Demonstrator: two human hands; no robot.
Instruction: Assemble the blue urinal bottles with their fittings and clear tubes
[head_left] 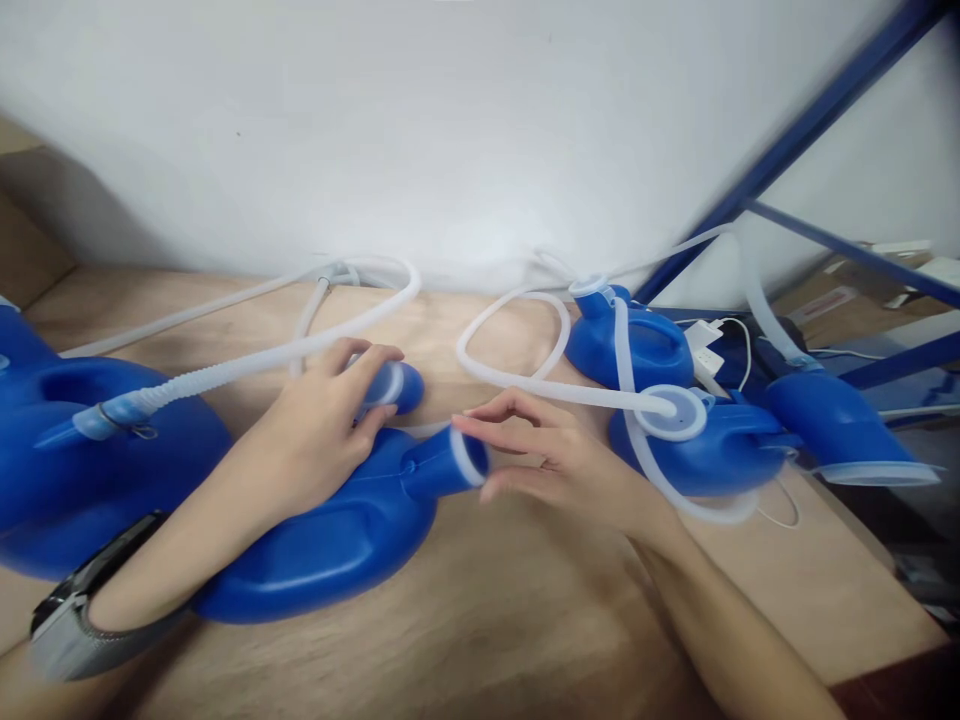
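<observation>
A blue plastic urinal bottle (330, 550) lies on its side in front of me, its pale-rimmed mouth pointing right. Above its neck, my left hand (322, 410) has its fingers curled around a short blue funnel-shaped piece (409, 388) with a translucent rim; the hand partly hides that piece. At the bottle's mouth, my right hand (555, 450) has fingertips on the upper rim and the thumb at the lower right edge. A ribbed white tube (225, 372) passes behind my left hand from another blue bottle (172, 405) on the left.
More blue bottles (637, 345) with looped white hoses (517, 380) stand to the right, one with a round white cap (671, 412). A blue funnel (844, 425) juts over the table's right edge. White chargers (705, 345) and a blue metal frame (810, 110) are behind; a white wall (390, 130) backs the wooden table (480, 640).
</observation>
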